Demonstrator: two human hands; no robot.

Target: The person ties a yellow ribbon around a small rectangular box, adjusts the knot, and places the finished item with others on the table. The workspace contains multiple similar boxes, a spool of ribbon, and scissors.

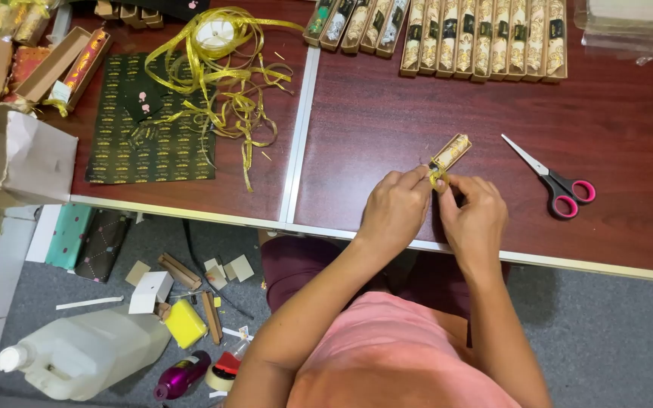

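Note:
A small narrow gift box point(451, 152) with a clear window lies tilted on the dark red table point(387, 121). A gold ribbon point(437, 177) wraps its near end. My left hand point(396, 209) pinches the ribbon from the left. My right hand point(475, 219) pinches it from the right, just below the box. Both hands meet at the box's near end, and their fingers hide part of the ribbon.
Scissors point(557, 185) with pink-and-black handles lie right of my hands. A row of similar boxes point(485, 38) lines the far edge. A gold ribbon spool and its tangle point(221, 68) lie beside a dark patterned sheet point(153, 121). A jug point(85, 351) and scraps litter the floor.

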